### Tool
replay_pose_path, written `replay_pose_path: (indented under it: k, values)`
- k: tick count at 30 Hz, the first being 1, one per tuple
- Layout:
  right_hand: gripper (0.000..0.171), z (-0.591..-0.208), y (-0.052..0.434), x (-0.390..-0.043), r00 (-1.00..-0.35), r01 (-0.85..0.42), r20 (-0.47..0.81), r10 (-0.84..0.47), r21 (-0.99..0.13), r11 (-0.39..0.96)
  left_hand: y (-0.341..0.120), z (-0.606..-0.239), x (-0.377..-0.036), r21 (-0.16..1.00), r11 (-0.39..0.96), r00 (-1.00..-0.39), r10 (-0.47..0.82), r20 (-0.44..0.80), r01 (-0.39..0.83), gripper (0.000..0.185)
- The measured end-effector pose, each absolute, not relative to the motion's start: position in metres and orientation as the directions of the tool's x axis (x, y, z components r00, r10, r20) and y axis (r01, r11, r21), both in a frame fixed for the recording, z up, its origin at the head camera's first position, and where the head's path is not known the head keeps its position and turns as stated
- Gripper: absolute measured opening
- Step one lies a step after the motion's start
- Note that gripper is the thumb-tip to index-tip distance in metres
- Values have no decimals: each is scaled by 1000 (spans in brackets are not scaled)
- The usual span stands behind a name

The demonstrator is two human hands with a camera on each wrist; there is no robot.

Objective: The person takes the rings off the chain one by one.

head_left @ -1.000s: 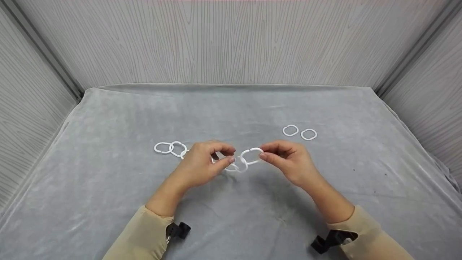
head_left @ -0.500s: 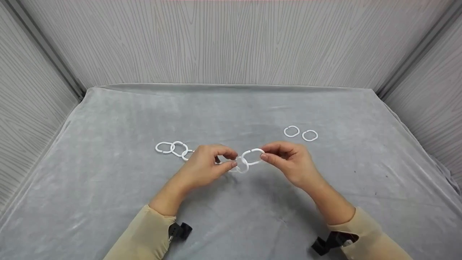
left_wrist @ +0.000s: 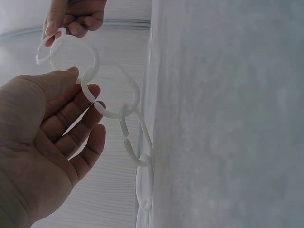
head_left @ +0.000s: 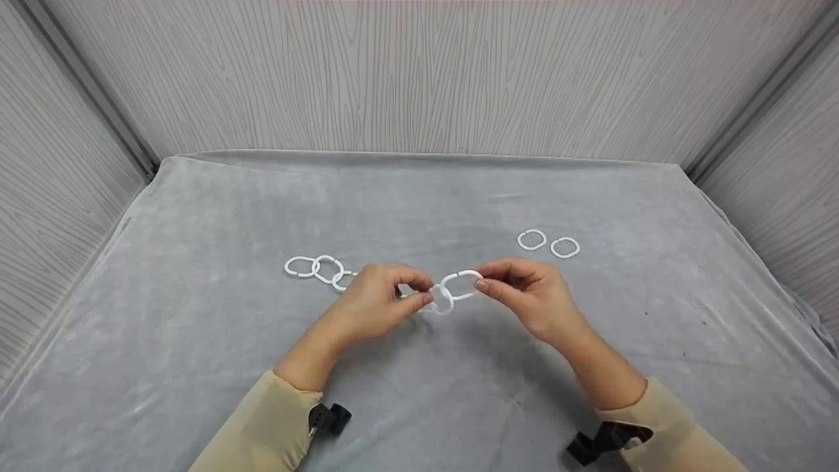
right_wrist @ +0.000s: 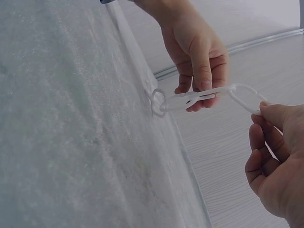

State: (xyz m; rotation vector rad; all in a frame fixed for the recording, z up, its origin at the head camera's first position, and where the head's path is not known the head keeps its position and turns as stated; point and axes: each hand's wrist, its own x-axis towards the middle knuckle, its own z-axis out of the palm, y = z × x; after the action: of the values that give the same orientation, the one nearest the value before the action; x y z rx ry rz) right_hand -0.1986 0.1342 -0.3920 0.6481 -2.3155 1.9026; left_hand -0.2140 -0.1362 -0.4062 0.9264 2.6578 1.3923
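Note:
Several white plastic C-shaped links form a chain (head_left: 316, 267), with small gaps in the rings. My right hand (head_left: 534, 298) pinches the end link (head_left: 468, 272) between thumb and fingertips, held up over the cloth. Close beside it, my left hand (head_left: 370, 305) pinches the neighbouring link (head_left: 451, 304) with thumb and index finger. In the left wrist view the left hand's (left_wrist: 52, 123) other fingers spread below the chain (left_wrist: 137, 95). The right wrist view has the end link (right_wrist: 241, 102) in the right fingertips. In the head view the left hand hides the chain's middle, and its far end lies on the cloth.
Two loose white links, one (head_left: 532, 250) left of the other (head_left: 565, 257), lie on the grey cloth (head_left: 419, 210) behind the right hand. Pale wood-grain panels (head_left: 419, 78) stand at the back and both sides. Small dark specks dot the cloth at right.
The left hand has moved slightly right along the chain, its fingertips now closer together at the link next to the end one. The right hand keeps its grip almost unmoved.

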Motion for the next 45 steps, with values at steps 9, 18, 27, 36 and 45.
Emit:
replay_pose_path:
  k: [9,18,27,36,45]
  values:
    - [19,-392,135,-199,-904,-376,326,-275,-915,150,-136,-406,-214,738,445,-825,499,267,508,11]
    - [15,-391,134,-200,-910,-373,325,-256,-912,168,-137,-401,-213,737,440,-831,469,298,513,7]
    - [15,-390,134,-201,-907,-388,341,-248,-905,174,-137,-400,-211,764,396,-838,432,334,509,7]
    - [16,-390,135,-201,-906,-390,345,-243,-905,168,-135,-397,-208,778,366,-834,432,344,511,6]
    - [14,-385,135,-204,-891,-421,361,-274,-882,209,-134,-393,-204,755,365,-814,447,371,545,7]
